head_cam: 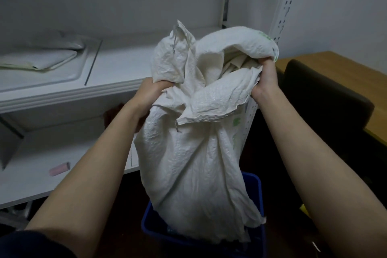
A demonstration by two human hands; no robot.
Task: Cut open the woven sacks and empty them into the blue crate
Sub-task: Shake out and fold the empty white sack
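Over blue crate (pixel 259 195): left hand (pixel 150 92), right hand (pixel 266 81), fingers clamped on bunched woven sack (pixel 188 163); green print (pixel 236 121) illegible.

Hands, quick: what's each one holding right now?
Left hand: closed, gripping the woven sack at its upper left fold.
Right hand: closed, gripping the same sack's upper right edge.

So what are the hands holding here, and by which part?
Both grip the woven sack by its bunched upper end: left hand one side, right hand the other.
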